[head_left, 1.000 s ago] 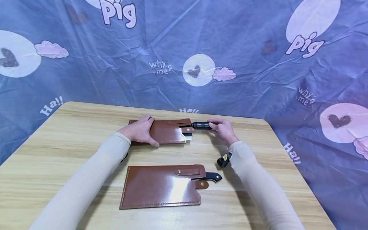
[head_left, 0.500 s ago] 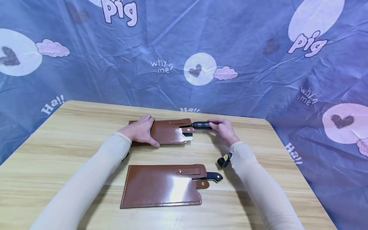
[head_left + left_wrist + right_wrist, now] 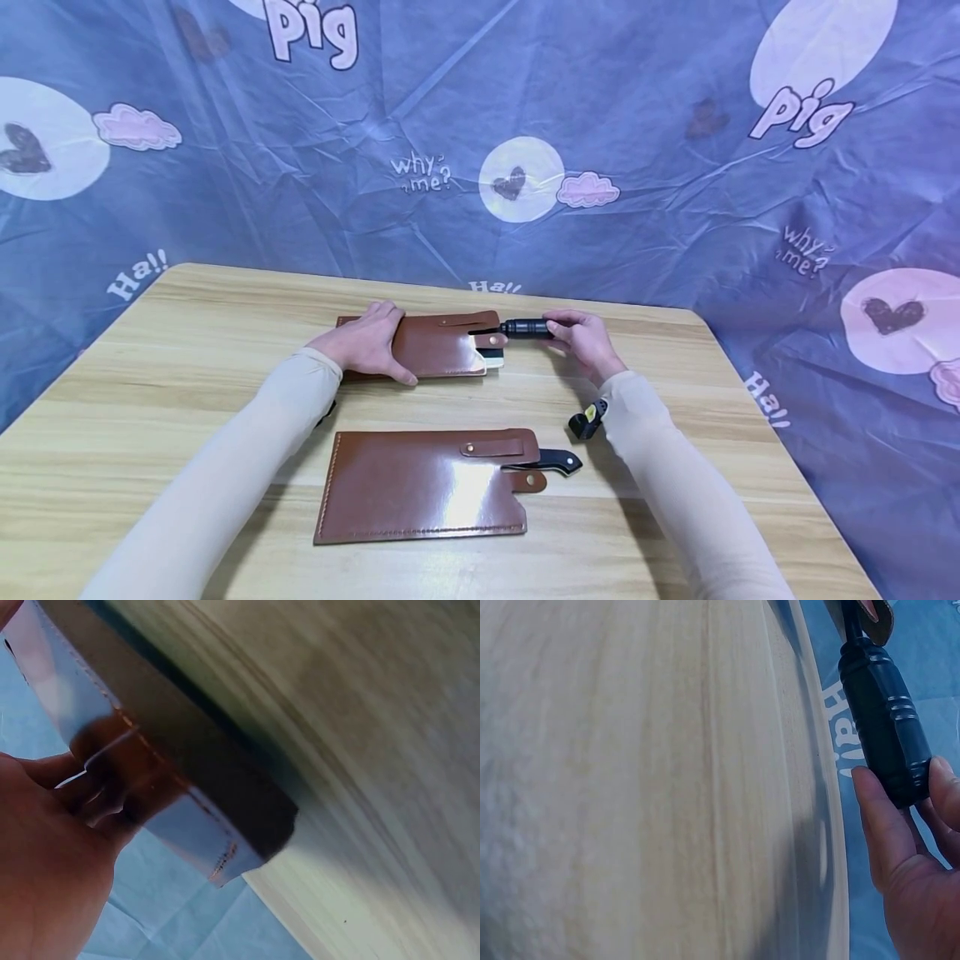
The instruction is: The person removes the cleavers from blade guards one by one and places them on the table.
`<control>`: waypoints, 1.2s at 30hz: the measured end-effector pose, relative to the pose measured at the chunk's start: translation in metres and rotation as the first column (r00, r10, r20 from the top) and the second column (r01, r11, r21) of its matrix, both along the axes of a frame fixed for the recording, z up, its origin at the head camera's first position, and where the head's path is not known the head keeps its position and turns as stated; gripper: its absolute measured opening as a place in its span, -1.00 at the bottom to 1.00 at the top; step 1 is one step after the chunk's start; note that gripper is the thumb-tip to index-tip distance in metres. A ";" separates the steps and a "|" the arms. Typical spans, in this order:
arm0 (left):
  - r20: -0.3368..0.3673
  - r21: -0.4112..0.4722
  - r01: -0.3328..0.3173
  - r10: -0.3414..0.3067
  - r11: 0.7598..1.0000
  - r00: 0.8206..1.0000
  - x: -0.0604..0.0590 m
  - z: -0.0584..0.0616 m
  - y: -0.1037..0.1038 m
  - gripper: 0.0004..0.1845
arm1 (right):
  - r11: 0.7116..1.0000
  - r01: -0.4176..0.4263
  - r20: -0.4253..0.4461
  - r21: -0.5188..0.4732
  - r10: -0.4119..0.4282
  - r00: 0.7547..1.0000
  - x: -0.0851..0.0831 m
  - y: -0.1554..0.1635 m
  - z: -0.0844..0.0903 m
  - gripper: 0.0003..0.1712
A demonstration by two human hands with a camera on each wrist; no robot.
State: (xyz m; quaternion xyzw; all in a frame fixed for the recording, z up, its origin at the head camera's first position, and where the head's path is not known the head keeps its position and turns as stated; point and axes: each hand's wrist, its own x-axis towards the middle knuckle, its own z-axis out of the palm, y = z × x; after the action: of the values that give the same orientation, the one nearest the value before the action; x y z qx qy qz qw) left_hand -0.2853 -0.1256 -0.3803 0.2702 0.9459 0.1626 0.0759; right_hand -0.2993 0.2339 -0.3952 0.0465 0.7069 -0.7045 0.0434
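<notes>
A brown leather sheath [image 3: 438,343] lies at the far side of the wooden table [image 3: 150,400], with a cleaver partly inside and a strip of pale blade [image 3: 492,357] showing at its mouth. My left hand [image 3: 365,342] lies flat on the sheath's left end, fingers straight; the left wrist view shows the sheath [image 3: 142,787] under that hand [image 3: 45,862]. My right hand [image 3: 581,337] grips the end of the cleaver's black handle [image 3: 527,327]. The right wrist view shows fingers [image 3: 885,825] curled round the ridged handle [image 3: 885,720].
A second brown sheath [image 3: 423,485] lies nearer me, a black knife handle [image 3: 555,460] sticking out of its right side. A blue printed cloth [image 3: 600,125] hangs behind the table. The table's far edge runs just behind both hands.
</notes>
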 end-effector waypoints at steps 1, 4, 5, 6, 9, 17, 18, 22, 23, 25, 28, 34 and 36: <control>0.003 -0.004 -0.002 0.002 1.000 1.000 0.000 0.000 0.000 0.29 | 1.000 -0.002 0.000 -0.006 0.002 1.000 0.000 0.000 0.000 -0.56; 0.015 -0.010 -0.012 0.012 1.000 1.000 0.001 0.002 0.000 0.31 | 1.000 0.003 0.012 -0.007 -0.003 1.000 0.000 0.003 0.001 -0.55; 0.017 -0.012 -0.015 0.015 1.000 1.000 0.001 0.002 0.000 0.31 | 1.000 0.007 0.015 -0.006 -0.007 1.000 0.000 0.003 0.002 -0.55; 0.019 -0.013 -0.018 0.018 1.000 1.000 0.000 0.003 0.000 0.31 | 1.000 0.011 0.017 -0.006 -0.010 1.000 0.000 0.004 0.003 -0.54; 0.024 -0.011 -0.020 0.020 1.000 1.000 0.000 0.004 0.000 0.32 | 1.000 0.020 0.015 -0.008 -0.020 1.000 0.000 0.006 0.005 -0.54; 0.029 -0.022 -0.012 0.012 1.000 1.000 0.003 0.002 -0.003 0.30 | 1.000 0.016 0.000 -0.003 -0.016 1.000 0.000 0.007 0.003 -0.55; 0.025 -0.023 -0.011 0.011 1.000 1.000 0.003 0.002 -0.003 0.29 | 1.000 0.019 -0.002 -0.003 -0.019 1.000 0.000 0.007 0.003 -0.55; 0.014 -0.019 -0.018 0.019 1.000 1.000 0.004 0.001 -0.004 0.28 | 1.000 0.025 -0.004 -0.007 -0.025 1.000 0.001 0.010 0.003 -0.54; 0.014 -0.017 -0.019 0.020 1.000 1.000 0.003 0.001 -0.004 0.28 | 1.000 0.026 -0.001 -0.011 -0.026 1.000 0.001 0.010 0.003 -0.54; 0.013 -0.014 -0.016 0.016 1.000 1.000 0.003 -0.001 -0.003 0.28 | 0.999 0.035 0.001 -0.022 -0.035 0.999 0.002 0.009 0.003 -0.54; 0.017 -0.013 -0.013 0.013 1.000 1.000 0.004 -0.002 -0.003 0.30 | 0.998 0.047 -0.002 -0.041 -0.047 0.999 0.002 0.007 0.003 -0.54; 0.022 -0.018 -0.019 0.019 1.000 1.000 0.005 -0.002 -0.003 0.31 | 0.997 0.060 -0.014 -0.045 -0.061 0.998 0.001 0.004 0.002 -0.56; 0.024 -0.017 -0.020 0.021 1.000 0.999 0.005 -0.002 -0.003 0.31 | 0.997 0.063 -0.017 -0.043 -0.063 0.998 0.001 0.005 0.001 -0.56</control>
State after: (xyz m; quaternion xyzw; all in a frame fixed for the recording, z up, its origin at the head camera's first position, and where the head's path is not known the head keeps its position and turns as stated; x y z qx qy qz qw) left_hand -0.2807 -0.1289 -0.3824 0.2578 0.9490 0.1586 0.0880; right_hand -0.2986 0.2385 -0.3938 0.0613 0.6902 -0.7208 0.0157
